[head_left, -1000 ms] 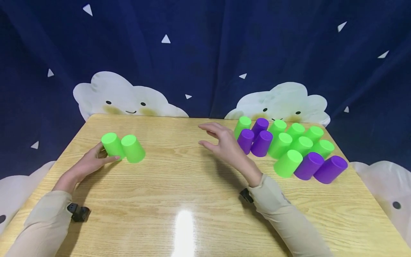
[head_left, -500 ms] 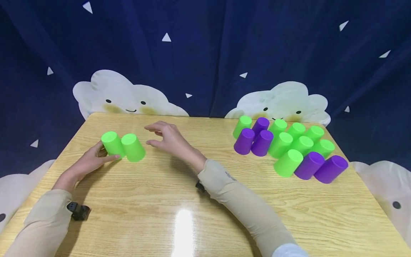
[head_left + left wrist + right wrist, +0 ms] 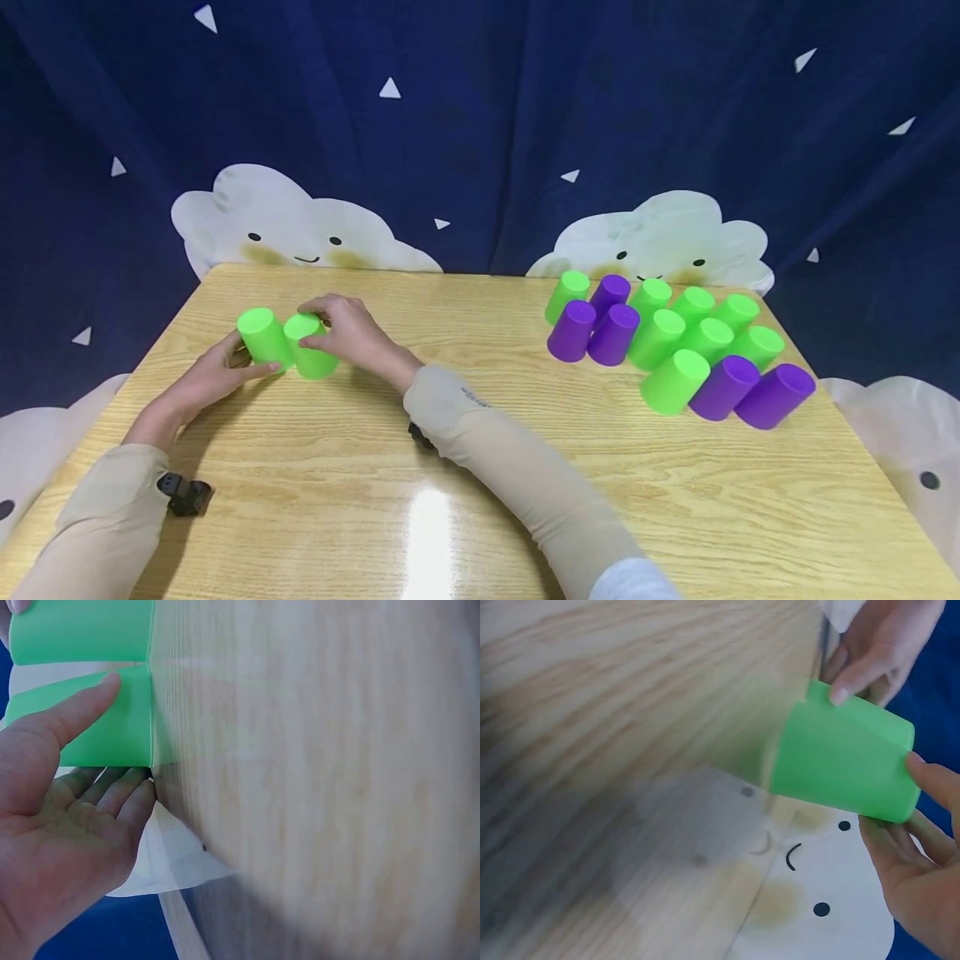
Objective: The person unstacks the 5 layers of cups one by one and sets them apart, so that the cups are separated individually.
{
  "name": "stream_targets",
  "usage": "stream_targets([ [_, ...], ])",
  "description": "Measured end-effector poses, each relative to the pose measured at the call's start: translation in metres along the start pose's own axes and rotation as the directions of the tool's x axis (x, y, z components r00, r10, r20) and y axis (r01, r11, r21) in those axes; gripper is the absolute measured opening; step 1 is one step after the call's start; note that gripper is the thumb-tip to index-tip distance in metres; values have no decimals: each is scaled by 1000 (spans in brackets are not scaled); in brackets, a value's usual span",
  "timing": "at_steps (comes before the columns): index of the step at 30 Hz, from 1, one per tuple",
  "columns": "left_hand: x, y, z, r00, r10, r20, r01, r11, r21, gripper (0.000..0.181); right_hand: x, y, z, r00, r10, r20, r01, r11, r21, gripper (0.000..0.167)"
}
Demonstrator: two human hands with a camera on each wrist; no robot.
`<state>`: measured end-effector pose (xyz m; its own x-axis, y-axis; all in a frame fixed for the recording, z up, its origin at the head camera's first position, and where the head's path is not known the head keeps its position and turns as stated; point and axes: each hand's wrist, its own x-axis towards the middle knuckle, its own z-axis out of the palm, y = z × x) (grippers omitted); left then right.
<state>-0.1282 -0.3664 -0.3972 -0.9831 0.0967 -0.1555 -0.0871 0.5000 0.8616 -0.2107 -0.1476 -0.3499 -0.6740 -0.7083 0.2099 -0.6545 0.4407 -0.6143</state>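
Observation:
Two upside-down green cups stand side by side at the left of the table. My left hand holds the left green cup, thumb across its front and fingers along its far side; the left wrist view shows that thumb on the cup wall. From the right, my right hand grips the other green cup near its upper end, thumb in front and fingers behind. In the right wrist view this cup sits between thumb and fingers, and the left hand shows beyond it.
A group of upside-down cups stands at the right of the wooden table, several green and several purple. Behind the table hangs a dark blue curtain with cloud shapes.
My right hand has travelled left across the table from beside the right-hand group and taken hold of the right one of the two green cups. My left hand has stayed at its cup.

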Motion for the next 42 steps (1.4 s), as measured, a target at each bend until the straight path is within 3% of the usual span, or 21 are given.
stream_targets([
  [10,2,-1,2,1000,20,0,-20,1000,-19,88,-2,4,1,999,34,-9,-34,996,78,50],
  [17,4,-2,3,1000,4,2,-4,1000,-18,90,-2,4,0,999,32,-2,-32,998,58,49],
  [25,3,-4,3,1000,13,-1,-13,1000,-26,89,-7,4,-8,999,36,4,-36,993,109,48],
  [34,0,-1,3,1000,12,-12,-12,1000,-15,89,-32,9,-41,998,-43,-41,51,974,222,47],
  [42,-1,2,1,1000,-17,-8,17,1000,1,90,-70,23,-82,992,-58,-115,88,956,278,46],
])
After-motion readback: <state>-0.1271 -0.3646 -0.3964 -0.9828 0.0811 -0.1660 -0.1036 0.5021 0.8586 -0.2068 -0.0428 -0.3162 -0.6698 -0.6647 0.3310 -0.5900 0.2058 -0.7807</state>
